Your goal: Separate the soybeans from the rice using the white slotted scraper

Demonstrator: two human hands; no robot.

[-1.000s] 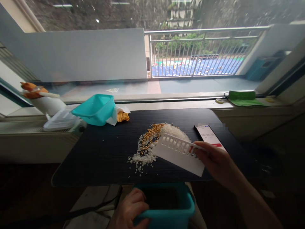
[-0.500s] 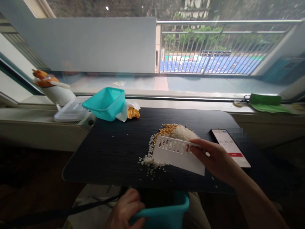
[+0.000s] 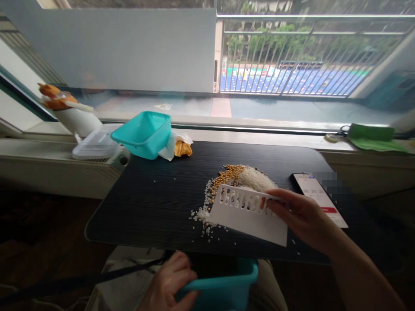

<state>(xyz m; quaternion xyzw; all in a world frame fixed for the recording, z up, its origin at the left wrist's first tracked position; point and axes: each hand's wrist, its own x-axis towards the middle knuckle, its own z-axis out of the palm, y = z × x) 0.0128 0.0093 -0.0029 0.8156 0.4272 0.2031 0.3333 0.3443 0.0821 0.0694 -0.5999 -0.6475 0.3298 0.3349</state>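
Note:
My right hand (image 3: 301, 216) pinches the upper right edge of a thin white plastic sheet (image 3: 249, 222) with a row of slots. The sheet stands tilted in front of a heap of white rice (image 3: 256, 178) and yellow soybeans (image 3: 231, 172), hiding part of it. Loose rice grains (image 3: 202, 214) are scattered by the sheet's left end. Below the table's front edge, my left hand (image 3: 173, 280) grips the rim of a turquoise bin (image 3: 223, 285). The inside of that bin is dark.
A phone (image 3: 319, 196) lies right of the heap on the black table (image 3: 142, 211). At the back left stand a turquoise basket (image 3: 142, 136) and a crumpled orange and white wrapper (image 3: 182, 148). A green cloth (image 3: 372, 137) rests on the sill.
The view has tilted down a little. My right hand has drawn the slotted sheet slightly right and toward me. My left hand stays on the bin.

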